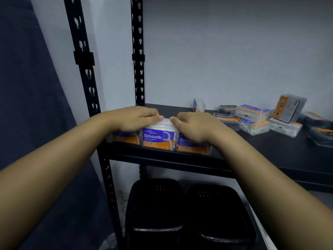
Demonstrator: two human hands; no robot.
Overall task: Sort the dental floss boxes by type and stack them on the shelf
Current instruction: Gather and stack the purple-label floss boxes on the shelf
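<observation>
While we square a row of three Smooth boxes [158, 138] at the shelf [162, 156] front, our left hand [134, 119] and right hand [193, 126] press loosely curled on top, gripping nothing. We should nudge their edges flush; unsorted boxes [255, 118] wait near, rightward.

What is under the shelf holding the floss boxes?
Two black perforated baskets sit side by side under the shelf. Their insides are too dark to see, and the forearms cover part of that space.
</observation>
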